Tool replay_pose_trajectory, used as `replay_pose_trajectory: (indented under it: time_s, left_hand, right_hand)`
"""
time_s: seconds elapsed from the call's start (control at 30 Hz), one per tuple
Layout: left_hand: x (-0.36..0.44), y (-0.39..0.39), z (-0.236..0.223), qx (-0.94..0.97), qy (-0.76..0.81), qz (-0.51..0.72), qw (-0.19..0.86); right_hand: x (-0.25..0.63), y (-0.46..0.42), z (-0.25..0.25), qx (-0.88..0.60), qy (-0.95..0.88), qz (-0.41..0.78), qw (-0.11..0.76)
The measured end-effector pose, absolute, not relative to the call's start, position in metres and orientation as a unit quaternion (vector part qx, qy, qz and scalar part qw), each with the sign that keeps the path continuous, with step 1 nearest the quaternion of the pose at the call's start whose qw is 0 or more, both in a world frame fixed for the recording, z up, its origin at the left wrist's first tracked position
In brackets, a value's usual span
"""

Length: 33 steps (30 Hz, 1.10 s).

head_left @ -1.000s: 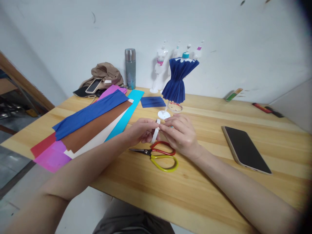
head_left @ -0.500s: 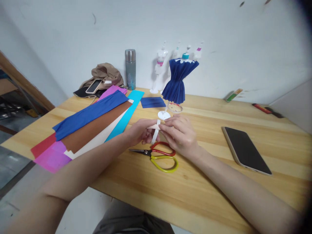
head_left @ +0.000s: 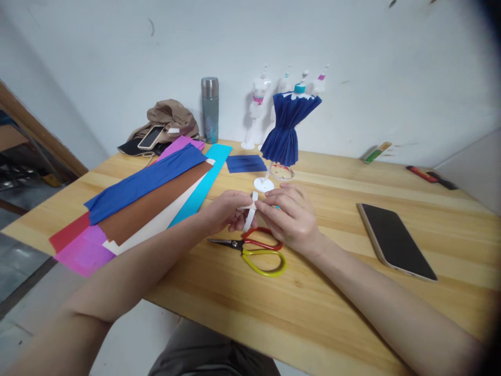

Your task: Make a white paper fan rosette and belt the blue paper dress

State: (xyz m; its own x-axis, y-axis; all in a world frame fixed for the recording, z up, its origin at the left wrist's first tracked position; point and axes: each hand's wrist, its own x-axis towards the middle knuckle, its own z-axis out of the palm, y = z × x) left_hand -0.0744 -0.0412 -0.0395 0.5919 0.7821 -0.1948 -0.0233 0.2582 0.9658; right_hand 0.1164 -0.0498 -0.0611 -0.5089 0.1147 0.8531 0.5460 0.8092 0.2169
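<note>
My left hand (head_left: 226, 210) and my right hand (head_left: 289, 218) meet over the middle of the wooden table (head_left: 332, 292). Both pinch a narrow white paper strip (head_left: 249, 218) that stands between their fingertips. Just below the hands lie scissors (head_left: 254, 249) with one red and one yellow handle, blades pointing left. Behind the hands stands a small white mannequin wearing a pleated dark blue paper dress (head_left: 285, 133) on a round white base (head_left: 263, 184).
Long coloured paper sheets (head_left: 141, 201) fan out at the left. A blue paper piece (head_left: 246, 163), a steel flask (head_left: 210, 109), more white mannequins (head_left: 256, 107) and a bag with a phone (head_left: 164, 125) stand at the back. A dark phone (head_left: 395, 240) lies at the right.
The fingers have shifted slightly on the white strip; its top end now bends toward my left hand. Nothing else on the table has moved.
</note>
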Motion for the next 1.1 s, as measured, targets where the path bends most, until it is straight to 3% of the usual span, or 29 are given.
replay_pose_trajectory:
  time_s: [0.4, 0.83, 1.1]
  left_hand:
    - [-0.075, -0.04, -0.038, 0.562, 0.345, 0.283, 0.696]
    - [-0.072, -0.043, -0.035, 0.577, 0.379, 0.268, 0.672]
    - [-0.07, -0.045, -0.033, 0.588, 0.376, 0.274, 0.662]
  right_hand:
    - [0.117, -0.053, -0.058, -0.226, -0.844, -0.19, 0.449]
    - [0.117, -0.054, -0.059, -0.181, -0.836, -0.294, 0.426]
    - [0.11, -0.06, -0.053, -0.225, -0.841, -0.252, 0.422]
